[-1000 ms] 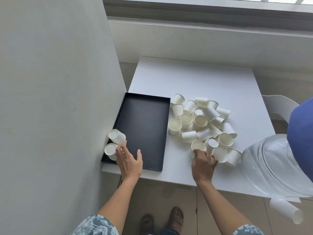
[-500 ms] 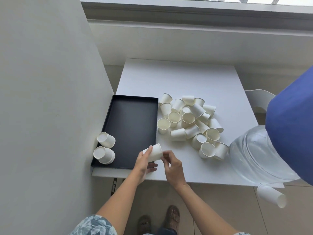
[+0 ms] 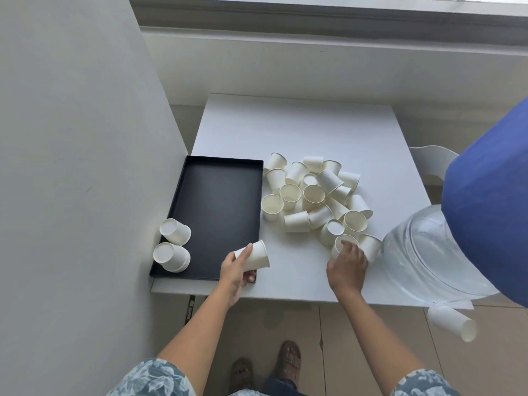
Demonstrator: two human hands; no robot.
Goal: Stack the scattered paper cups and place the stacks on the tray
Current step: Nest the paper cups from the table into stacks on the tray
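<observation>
One black tray sits on one white table. Two cup stacks lie on the tray. Roughly twenty loose paper cups crowd beside it; overlaps make an exact count uncertain. One cup is held. Two hands, one clear water jug.

Blue-grey floral short sleeves, brown sandals

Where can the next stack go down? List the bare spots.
Most of the black tray is bare, apart from two stacks at its near left corner. The table beyond the loose cups is bare. It is crowded between tray and water jug.
</observation>
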